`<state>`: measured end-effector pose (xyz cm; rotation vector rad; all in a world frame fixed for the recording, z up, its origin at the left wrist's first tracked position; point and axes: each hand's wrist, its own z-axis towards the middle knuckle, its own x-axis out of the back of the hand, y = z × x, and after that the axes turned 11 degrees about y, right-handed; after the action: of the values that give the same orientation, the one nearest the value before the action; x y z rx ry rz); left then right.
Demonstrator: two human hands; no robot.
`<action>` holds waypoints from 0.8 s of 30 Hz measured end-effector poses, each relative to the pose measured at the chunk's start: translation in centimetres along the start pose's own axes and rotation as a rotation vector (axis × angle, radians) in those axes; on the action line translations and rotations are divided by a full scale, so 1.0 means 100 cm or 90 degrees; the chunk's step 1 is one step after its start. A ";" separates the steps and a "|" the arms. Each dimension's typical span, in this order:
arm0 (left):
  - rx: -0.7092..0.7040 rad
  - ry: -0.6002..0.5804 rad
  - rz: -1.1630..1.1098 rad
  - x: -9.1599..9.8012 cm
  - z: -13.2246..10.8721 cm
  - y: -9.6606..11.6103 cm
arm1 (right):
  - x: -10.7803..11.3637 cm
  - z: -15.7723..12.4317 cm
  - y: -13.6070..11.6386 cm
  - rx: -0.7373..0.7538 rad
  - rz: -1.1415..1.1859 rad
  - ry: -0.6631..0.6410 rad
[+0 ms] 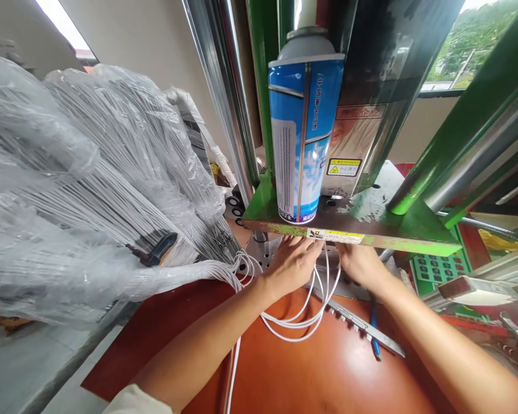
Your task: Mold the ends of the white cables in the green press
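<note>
Orange-red workbench top (328, 374), seen from the near edge
White wire loops (285, 325) lie toward twelve o'clock; a perforated steel strip (354, 322) sits toward one o'clock, crossed by a blue-handled tool (374, 339)

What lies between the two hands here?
White cables run between the left hand and right hand, looping down onto the orange surface, in the head view.

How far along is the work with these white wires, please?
Done: the white wires look bundled in clear plastic film. In hand: the left hand and right hand sit at white wire loops under the green press plate. Left: most of the bundle, apparently; exact progress cannot be told.
</note>
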<state>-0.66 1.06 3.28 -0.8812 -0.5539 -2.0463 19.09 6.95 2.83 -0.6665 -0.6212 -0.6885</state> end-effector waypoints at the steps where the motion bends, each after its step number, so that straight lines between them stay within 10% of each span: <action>1: 0.009 -0.013 0.025 0.002 -0.002 0.003 | 0.001 -0.013 -0.010 0.018 -0.014 -0.019; 6: 0.039 -0.037 0.093 -0.001 -0.005 0.017 | -0.007 -0.049 -0.043 0.103 -0.181 -0.015; 17: 0.021 0.031 0.129 -0.042 -0.013 0.003 | -0.025 -0.037 -0.050 0.031 -0.181 0.004; 24: 0.084 0.056 -0.032 -0.015 -0.004 -0.002 | -0.001 -0.032 -0.044 0.054 -0.089 0.038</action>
<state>-0.37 1.72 1.88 -0.7025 -0.6592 -2.0568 16.71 2.06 2.29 -0.5260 -0.6413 -0.8044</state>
